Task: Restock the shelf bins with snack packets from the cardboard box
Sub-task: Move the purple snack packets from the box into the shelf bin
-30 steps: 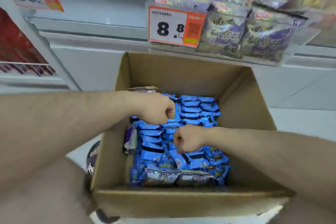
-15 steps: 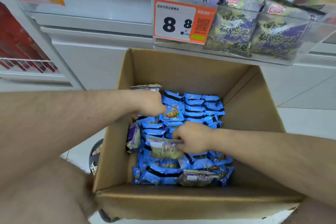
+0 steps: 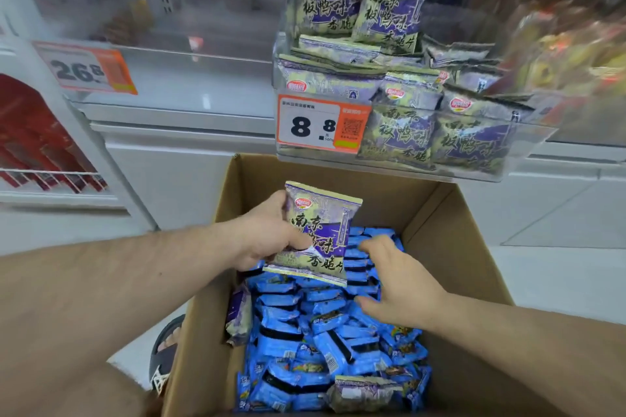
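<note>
An open cardboard box (image 3: 450, 227) in front of me holds several blue snack packets (image 3: 305, 328) and a few purple-green ones. My left hand (image 3: 271, 230) grips one purple-green packet (image 3: 321, 230) lifted above the blue packets, its printed face toward me. My right hand (image 3: 396, 281) hovers over the blue packets with fingers spread and holds nothing. Just above the box, a clear shelf bin (image 3: 508, 169) holds several of the same purple-green packets (image 3: 399, 135).
An orange 8.8 price tag (image 3: 318, 125) hangs on the bin's front. To the left is a clear shelf front with a 26.8 tag (image 3: 88, 69) and red packages (image 3: 30, 135) below. My sandalled foot (image 3: 166, 352) stands left of the box on the pale floor.
My left hand has lifted a purple-green packet out of the box. My right hand has let go of the packets and opened. The view has tilted up toward the bin.
</note>
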`<state>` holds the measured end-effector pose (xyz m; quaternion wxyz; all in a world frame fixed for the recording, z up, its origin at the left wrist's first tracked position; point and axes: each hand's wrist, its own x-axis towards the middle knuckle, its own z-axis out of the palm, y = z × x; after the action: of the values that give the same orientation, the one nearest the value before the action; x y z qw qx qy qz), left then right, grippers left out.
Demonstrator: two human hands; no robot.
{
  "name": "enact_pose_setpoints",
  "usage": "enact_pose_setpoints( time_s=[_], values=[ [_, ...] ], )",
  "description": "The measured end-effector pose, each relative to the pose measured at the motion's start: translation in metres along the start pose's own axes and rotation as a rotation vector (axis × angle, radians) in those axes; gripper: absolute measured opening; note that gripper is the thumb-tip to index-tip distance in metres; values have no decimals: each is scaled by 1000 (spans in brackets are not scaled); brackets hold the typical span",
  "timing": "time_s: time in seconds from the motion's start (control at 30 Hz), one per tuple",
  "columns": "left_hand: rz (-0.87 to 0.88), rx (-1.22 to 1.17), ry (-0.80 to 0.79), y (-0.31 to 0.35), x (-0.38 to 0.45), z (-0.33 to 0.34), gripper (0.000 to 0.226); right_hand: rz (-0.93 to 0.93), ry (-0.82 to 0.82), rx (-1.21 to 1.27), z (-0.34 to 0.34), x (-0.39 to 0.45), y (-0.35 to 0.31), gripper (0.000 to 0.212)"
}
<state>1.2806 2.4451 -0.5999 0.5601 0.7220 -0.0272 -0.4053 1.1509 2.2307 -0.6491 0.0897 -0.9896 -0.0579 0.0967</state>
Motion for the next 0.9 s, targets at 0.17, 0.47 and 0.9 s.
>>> enact_pose_setpoints(
  time_s=[0.17, 0.47, 0.9],
  values=[
    [40, 131, -17, -11, 4, -6, 61, 32, -979, -168, 49, 11, -4, 64],
    [-31, 214, -66, -18, 7, -9, 59, -125, -1040, -332, 110, 9, -25, 26],
    [-13, 143, 103, -5, 1, -28, 42, 36, 35, 113, -42, 11, -14, 29]
  ],
)
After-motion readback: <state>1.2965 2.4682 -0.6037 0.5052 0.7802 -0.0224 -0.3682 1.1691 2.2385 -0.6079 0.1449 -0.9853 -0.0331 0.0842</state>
